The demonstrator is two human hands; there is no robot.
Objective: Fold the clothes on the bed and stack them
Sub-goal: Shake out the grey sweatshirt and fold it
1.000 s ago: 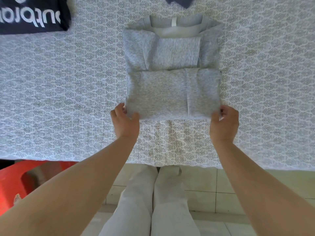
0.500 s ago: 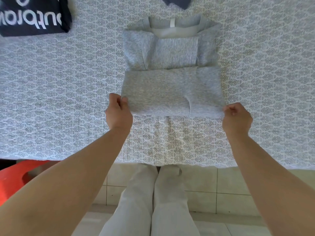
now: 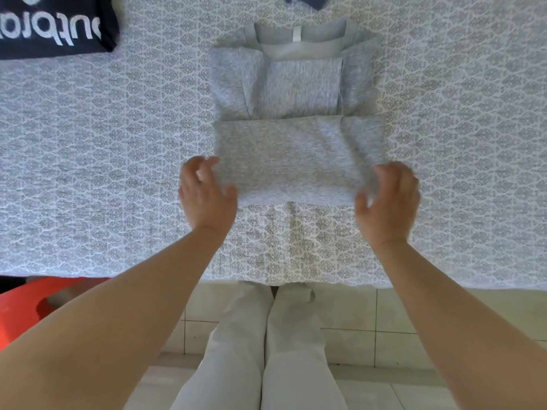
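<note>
Seen from overhead at the edge of a bed (image 3: 88, 173) spread with a grey-and-white patterned cover; lying at its middle, a grey top (image 3: 296, 113), sleeves tucked in, lower part doubled up over the body; at the near left corner of that fold, the left hand (image 3: 207, 193), at the near right corner, the right hand (image 3: 387, 199), each with fingers curled at the fabric's edge, motion-blurred, so no telling whether either grip is clamped on the cloth or merely touching it; at far left, a folded dark garment with white lettering (image 3: 53, 25); beside the bed, lower left, a red object (image 3: 23, 309); below, pale trousers (image 3: 260, 350) over a tiled floor (image 3: 384, 315).
</note>
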